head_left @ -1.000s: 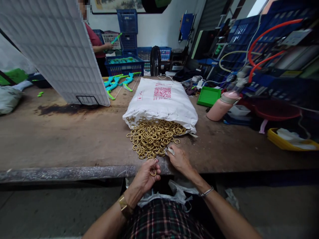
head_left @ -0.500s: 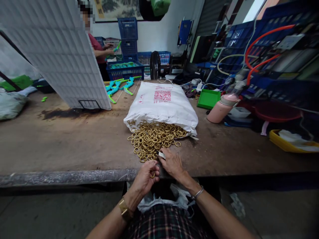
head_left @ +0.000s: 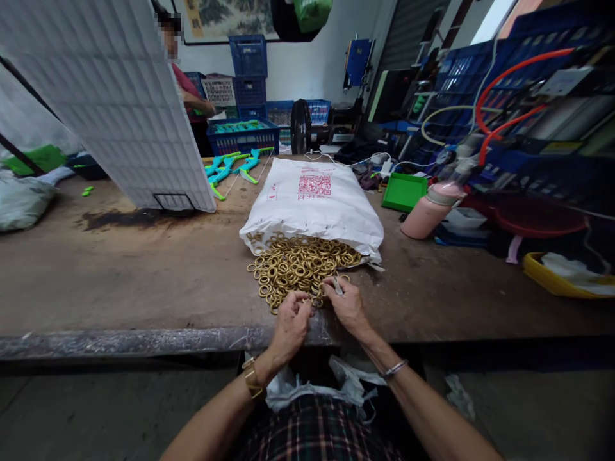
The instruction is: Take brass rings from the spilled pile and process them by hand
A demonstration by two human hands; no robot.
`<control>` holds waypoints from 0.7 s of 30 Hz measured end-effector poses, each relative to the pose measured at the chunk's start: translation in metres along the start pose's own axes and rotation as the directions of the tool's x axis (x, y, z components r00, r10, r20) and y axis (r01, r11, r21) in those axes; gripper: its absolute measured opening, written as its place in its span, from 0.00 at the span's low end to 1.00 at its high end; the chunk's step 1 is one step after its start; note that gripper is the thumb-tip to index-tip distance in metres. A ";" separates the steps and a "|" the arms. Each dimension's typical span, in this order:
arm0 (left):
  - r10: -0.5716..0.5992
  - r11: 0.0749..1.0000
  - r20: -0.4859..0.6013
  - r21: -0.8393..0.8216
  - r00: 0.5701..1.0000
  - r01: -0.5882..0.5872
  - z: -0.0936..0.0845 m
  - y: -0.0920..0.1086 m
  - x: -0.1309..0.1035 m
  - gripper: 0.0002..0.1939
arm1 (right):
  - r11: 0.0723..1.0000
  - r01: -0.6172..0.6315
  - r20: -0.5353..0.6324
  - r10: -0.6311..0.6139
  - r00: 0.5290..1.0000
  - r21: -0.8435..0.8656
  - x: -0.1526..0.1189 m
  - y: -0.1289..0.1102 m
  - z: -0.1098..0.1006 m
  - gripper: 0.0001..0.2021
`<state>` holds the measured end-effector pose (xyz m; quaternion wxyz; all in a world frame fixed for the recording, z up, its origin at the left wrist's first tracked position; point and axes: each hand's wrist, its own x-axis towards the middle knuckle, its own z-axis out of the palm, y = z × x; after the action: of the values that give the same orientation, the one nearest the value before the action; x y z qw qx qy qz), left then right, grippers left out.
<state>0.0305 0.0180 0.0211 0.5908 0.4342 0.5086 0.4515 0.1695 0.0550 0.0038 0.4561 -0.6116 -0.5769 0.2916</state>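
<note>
Brown tabletop (head_left: 144, 282) bears golden rings (head_left: 291, 266), both hands (head_left: 289, 326) at their near edge.

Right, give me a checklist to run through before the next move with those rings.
- Sack mouth open toward the hands: ok.
- Rings all inside the sack: not ok, many lie spilled on the table.
- Rings within reach: ok, the pile is right at both hands.
- Left hand holding a ring: cannot tell, fingers hide it.
- Right hand empty: cannot tell, something pale shows at its fingers.
- Pink bottle apart from the pile: ok.
</note>
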 end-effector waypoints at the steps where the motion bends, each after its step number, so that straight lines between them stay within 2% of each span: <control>1: 0.026 1.000 -0.015 0.010 1.000 -0.025 0.001 0.001 0.003 0.10 | 0.999 -0.016 -0.011 0.016 1.000 0.041 0.000 -0.003 -0.001 0.09; 5: 0.064 0.997 -0.042 0.038 0.997 -0.062 0.007 0.005 0.013 0.08 | 0.993 -0.042 -0.008 0.043 0.999 0.109 -0.004 -0.011 -0.005 0.08; 12: 0.136 0.983 0.049 0.120 0.990 -0.141 0.010 0.007 0.023 0.09 | 0.989 -0.022 0.091 0.009 0.996 0.143 -0.009 -0.016 -0.002 0.10; 15: 0.159 0.980 0.005 0.124 0.987 -0.158 0.010 0.006 0.022 0.08 | 0.986 -0.038 0.078 0.026 0.997 0.163 -0.008 -0.014 0.001 0.10; 18: 0.169 0.983 -0.048 0.088 0.985 -0.164 0.011 0.006 0.019 0.07 | 0.966 -0.144 0.072 0.131 0.989 0.215 -0.008 -0.009 0.003 0.11; 21: 0.176 0.982 -0.074 0.079 0.982 -0.171 0.013 0.003 0.016 0.07 | 0.906 -0.307 0.208 0.254 0.945 0.291 -0.012 -0.005 0.004 0.14</control>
<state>0.0443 0.0337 0.0222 0.5120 0.4791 0.5082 0.5000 0.1622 0.0439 0.0046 0.4525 -0.5801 -0.4638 0.4935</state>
